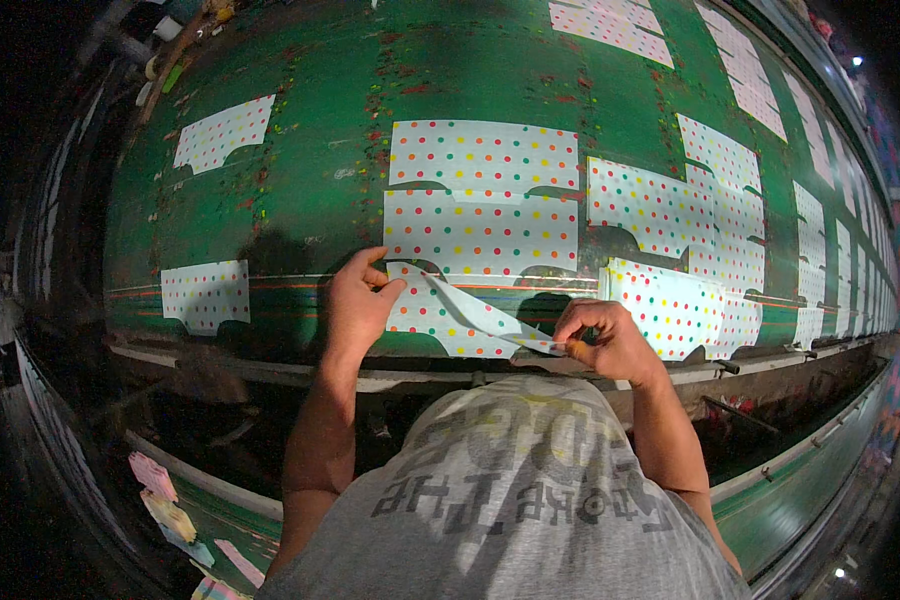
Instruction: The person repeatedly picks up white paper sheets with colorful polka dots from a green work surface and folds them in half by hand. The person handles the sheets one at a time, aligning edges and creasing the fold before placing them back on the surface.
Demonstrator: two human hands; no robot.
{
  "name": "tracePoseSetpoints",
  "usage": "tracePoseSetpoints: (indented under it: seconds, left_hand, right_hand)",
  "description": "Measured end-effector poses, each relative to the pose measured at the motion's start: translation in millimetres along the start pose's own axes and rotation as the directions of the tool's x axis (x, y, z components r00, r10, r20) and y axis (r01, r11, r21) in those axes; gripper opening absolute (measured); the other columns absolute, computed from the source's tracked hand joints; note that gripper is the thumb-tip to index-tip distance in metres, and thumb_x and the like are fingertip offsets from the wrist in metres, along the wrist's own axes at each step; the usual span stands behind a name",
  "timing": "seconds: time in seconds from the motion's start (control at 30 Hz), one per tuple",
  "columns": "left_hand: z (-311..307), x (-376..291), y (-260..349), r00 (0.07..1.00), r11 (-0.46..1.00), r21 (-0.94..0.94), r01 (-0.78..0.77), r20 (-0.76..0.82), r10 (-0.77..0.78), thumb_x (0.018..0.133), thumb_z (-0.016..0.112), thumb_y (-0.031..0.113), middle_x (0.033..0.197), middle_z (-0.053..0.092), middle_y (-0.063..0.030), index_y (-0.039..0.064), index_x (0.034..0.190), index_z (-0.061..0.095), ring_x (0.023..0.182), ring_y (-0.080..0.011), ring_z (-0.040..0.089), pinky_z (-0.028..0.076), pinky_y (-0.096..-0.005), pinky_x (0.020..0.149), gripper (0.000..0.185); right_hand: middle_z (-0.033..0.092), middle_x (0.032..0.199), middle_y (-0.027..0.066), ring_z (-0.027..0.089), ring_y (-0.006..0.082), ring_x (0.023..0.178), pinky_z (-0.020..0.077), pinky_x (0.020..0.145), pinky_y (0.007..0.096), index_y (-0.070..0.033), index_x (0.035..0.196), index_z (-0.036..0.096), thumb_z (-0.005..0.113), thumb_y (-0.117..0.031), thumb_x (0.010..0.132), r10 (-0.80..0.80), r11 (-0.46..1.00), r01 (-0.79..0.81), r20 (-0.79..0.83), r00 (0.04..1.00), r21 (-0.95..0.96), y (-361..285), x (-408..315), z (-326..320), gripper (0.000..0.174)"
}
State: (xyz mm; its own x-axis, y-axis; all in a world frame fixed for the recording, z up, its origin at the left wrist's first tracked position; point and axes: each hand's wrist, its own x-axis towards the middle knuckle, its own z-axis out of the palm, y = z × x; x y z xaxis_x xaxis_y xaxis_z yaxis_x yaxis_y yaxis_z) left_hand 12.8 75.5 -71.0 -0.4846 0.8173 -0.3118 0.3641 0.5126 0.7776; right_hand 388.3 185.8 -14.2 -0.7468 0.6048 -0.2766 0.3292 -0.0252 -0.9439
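Note:
A white fabric piece with coloured dots (420,307) lies at the near edge of a long green table (307,150), its upper edge folded over. My left hand (361,296) pinches its upper left corner between thumb and finger. Its right end is pinched by the fingertips of my right hand (604,341). Directly above lies a similar dotted piece (480,232), with another (484,154) beyond it. A stack of dotted pieces (664,311) rests just right of my right hand.
Single dotted pieces lie at the left (205,296) and further back (225,135). More rows of cut pieces (742,71) run along the table to the right. A metal rail (412,381) with short pegs borders the near edge. Coloured scraps (169,517) lie on another green surface behind me.

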Motion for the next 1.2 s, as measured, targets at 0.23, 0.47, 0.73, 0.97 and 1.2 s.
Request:
tracePoseSetpoints:
  seconds: [0.23, 0.47, 0.73, 0.97, 1.2]
  left_hand:
    - [-0.3, 1.2, -0.6, 1.0, 1.0, 0.019, 0.012, 0.015, -0.012, 0.089, 0.091, 0.005, 0.098, 0.082, -0.0123, 0.002, 0.146, 0.07, 0.088, -0.0188, 0.079, 0.063, -0.0368, 0.083, 0.061]
    - [2.1, 2.4, -8.5, 1.0, 1.0, -0.029, -0.003, 0.018, 0.004, 0.09, 0.09, 0.005, 0.097, 0.081, -0.0121, 0.001, 0.146, 0.07, 0.088, -0.0182, 0.078, 0.064, -0.0374, 0.083, 0.06]
    - [6.6, 4.3, -12.1, 1.0, 0.997, -0.071, -0.008, -0.01, 0.008, 0.085, 0.089, -0.007, 0.089, 0.075, -0.0051, -0.002, 0.145, 0.068, 0.082, -0.0128, 0.072, 0.061, -0.0315, 0.079, 0.063]
    - [4.8, 2.0, -6.9, 1.0, 1.0, -0.004, -0.014, -0.015, 0.014, 0.089, 0.089, -0.001, 0.098, 0.081, -0.0137, -0.002, 0.146, 0.069, 0.09, -0.0184, 0.079, 0.064, -0.0357, 0.083, 0.06]
    - [7.8, 6.8, -18.5, 0.999, 0.998, -0.048, -0.04, -0.031, 0.038, 0.087, 0.091, 0.0, 0.096, 0.082, -0.0133, -0.003, 0.143, 0.07, 0.088, -0.0166, 0.078, 0.063, -0.0351, 0.082, 0.06]
  right_hand:
    - [0.079, 0.096, 0.0087, 0.074, 0.0131, 0.087, 0.0583, 0.08, 0.0301, 0.001, 0.101, 0.078, 0.076, 0.007, 0.096, 0.127, 0.991, -0.135, -0.385, 0.914, 0.006, 25.8, 20.3, -2.7, 0.008]
    - [0.08, 0.087, 0.007, 0.074, 0.0115, 0.079, 0.0588, 0.075, 0.0303, 0.001, 0.105, 0.078, 0.081, -0.002, 0.098, 0.036, 0.922, -0.225, -0.509, 0.86, -0.316, 39.1, 33.2, -5.0, 0.008]
    - [0.082, 0.099, 0.0162, 0.08, 0.0305, 0.091, 0.0632, 0.085, 0.0419, -0.003, 0.107, 0.08, 0.083, -0.007, 0.09, 0.046, 0.869, -0.3, -0.539, 0.841, -0.394, 35.8, 37.2, -7.9, 0.018]
    - [0.082, 0.104, 0.0174, 0.081, 0.0358, 0.094, 0.0642, 0.087, 0.0448, -0.006, 0.105, 0.082, 0.083, -0.01, 0.088, 0.095, 0.836, -0.38, -0.578, 0.81, -0.395, 26.7, 39.5, -3.7, 0.018]
    - [0.083, 0.102, 0.0147, 0.082, 0.0298, 0.09, 0.0644, 0.084, 0.0393, -0.003, 0.106, 0.081, 0.083, -0.01, 0.089, 0.093, 0.825, -0.388, -0.578, 0.811, -0.411, 24.1, 40.2, -4.4, 0.018]
